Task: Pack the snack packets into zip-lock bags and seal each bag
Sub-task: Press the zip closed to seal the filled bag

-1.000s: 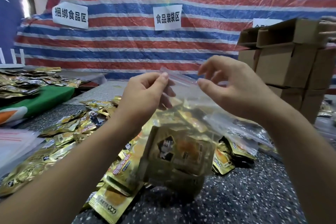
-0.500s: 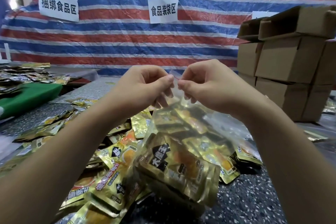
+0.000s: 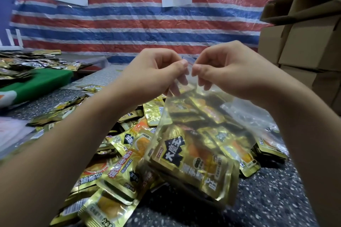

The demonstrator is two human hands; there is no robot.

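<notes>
Speckled table (image 3: 276, 199) | both hands' fingers (image 3: 181, 65) pinch zip-lock bag (image 3: 193, 134) top | seal hidden

A single head-worn wide-angle camera looks forward and slightly down, close over the speckled table (image 3: 276, 199). It faces the striped tarp wall (image 3: 129, 29) ahead, with stacked cardboard boxes (image 3: 304, 48) at the right edge.

Pretty bright, even indoor light with soft shadows only. There's glare off the gold snack packets (image 3: 118, 177) and the plastic sheet over the striped tarp (image 3: 129, 29), plus a flare far left. Wide-angle bending and blur at the near edges.
</notes>
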